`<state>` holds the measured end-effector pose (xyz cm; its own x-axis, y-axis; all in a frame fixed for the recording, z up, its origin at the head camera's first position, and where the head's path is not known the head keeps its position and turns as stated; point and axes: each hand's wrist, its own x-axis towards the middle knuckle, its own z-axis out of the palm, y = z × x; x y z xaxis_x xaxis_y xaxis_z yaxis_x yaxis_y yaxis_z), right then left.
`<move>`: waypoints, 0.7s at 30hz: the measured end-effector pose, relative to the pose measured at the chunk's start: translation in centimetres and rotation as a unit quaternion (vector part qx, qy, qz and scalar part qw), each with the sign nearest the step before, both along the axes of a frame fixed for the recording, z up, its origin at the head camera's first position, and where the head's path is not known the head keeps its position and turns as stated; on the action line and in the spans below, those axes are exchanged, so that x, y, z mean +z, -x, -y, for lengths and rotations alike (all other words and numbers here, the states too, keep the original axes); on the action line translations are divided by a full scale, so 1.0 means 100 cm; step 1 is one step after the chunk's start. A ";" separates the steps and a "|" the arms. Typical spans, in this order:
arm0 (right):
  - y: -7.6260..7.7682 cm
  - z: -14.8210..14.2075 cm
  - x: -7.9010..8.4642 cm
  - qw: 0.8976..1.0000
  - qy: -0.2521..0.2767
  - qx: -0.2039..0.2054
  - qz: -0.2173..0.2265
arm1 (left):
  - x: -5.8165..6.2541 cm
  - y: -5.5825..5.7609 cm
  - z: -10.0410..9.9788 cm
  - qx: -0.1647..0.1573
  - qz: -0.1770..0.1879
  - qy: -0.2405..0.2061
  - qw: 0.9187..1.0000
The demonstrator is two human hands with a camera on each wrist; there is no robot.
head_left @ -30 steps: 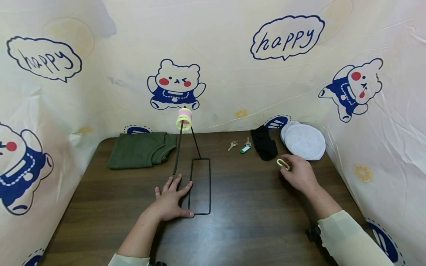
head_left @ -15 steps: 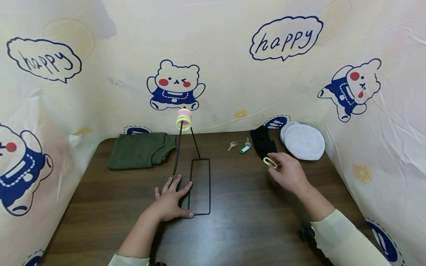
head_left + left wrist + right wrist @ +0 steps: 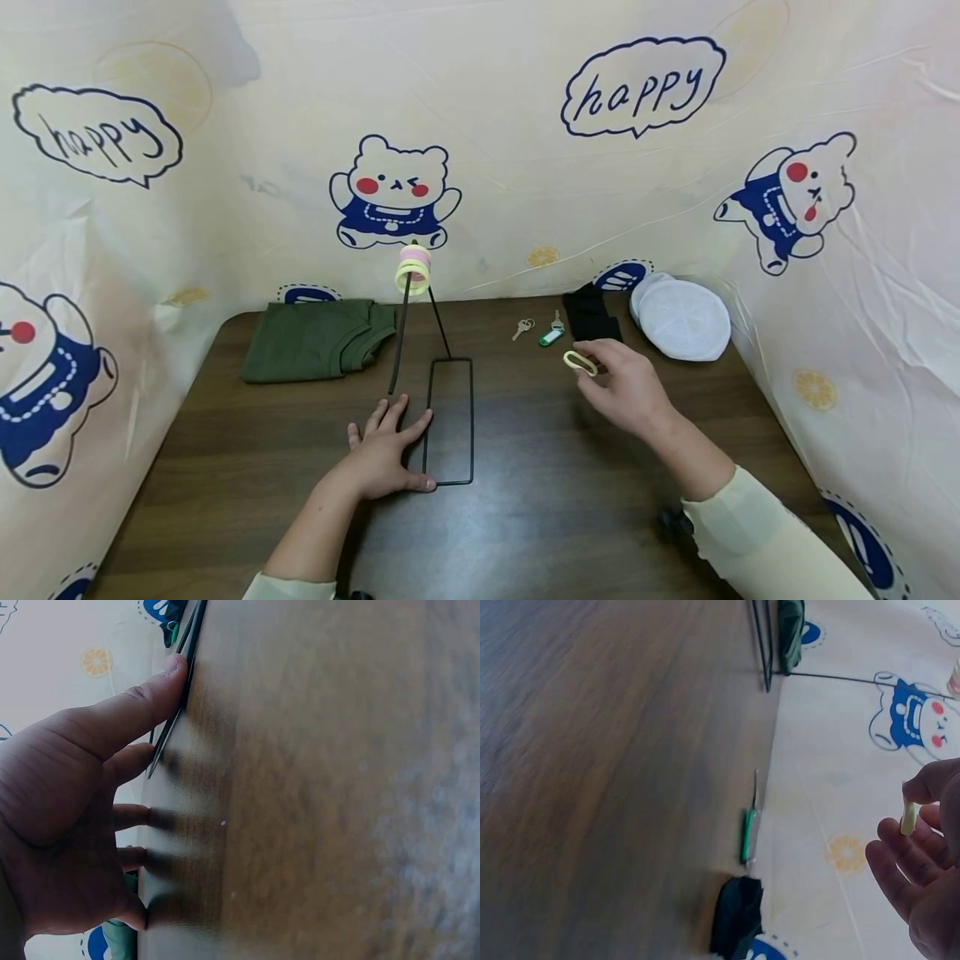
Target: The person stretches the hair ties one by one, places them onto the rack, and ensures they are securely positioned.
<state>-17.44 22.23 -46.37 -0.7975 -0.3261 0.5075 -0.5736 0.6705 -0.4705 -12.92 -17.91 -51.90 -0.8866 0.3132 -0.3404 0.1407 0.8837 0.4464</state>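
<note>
In the head view, my right hand (image 3: 624,387) pinches a small pale yellow hair tie (image 3: 568,361) between thumb and fingers, raised over the table. The right wrist view has the same hair tie (image 3: 908,820) squeezed narrow at the fingertips. A black wire stand (image 3: 472,421) with a rectangular base lies before my left hand (image 3: 382,454). That hand's fingers are spread on the table, the thumb at the base's near corner and the index finger over its left side. Yellow and pink hair ties (image 3: 414,268) hang together at the stand's top.
A folded dark green cloth (image 3: 315,342) lies at the back left. Toward the back right are a loose key (image 3: 522,329), a green-tagged key (image 3: 553,333), a folded black cloth (image 3: 588,315) and a white cap (image 3: 686,321). A printed curtain (image 3: 510,192) encloses the table.
My right hand has moved left with the hair tie, from near the white cap to in front of the black cloth. My left hand and the stand have stayed put.
</note>
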 end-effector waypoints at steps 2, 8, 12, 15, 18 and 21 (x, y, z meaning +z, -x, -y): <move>-0.001 0.006 0.002 1.000 0.007 0.009 -0.011 | 0.000 0.000 0.000 0.000 0.000 0.001 1.000; -0.005 0.025 0.016 0.997 0.025 0.049 -0.047 | 0.000 0.000 0.000 -0.001 -0.002 0.000 1.000; -0.011 0.039 0.028 0.994 0.039 0.082 -0.068 | 0.000 -0.001 0.000 -0.002 -0.005 0.000 1.000; -0.014 0.048 0.037 0.990 0.045 0.104 -0.080 | 0.000 -0.001 0.000 0.000 -0.006 -0.003 1.000; -0.017 0.056 0.045 0.988 0.052 0.119 -0.085 | -0.001 -0.001 0.001 0.000 -0.006 -0.005 1.000; -0.019 0.065 0.051 0.985 0.059 0.133 -0.090 | -0.002 0.000 0.001 -0.002 -0.004 -0.004 1.000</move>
<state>-15.58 15.73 -41.23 -0.5863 -0.4417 0.6791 -0.8022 0.4331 -0.4109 -12.89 -18.02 -52.08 -0.8882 0.3191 -0.3305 0.1478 0.8797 0.4520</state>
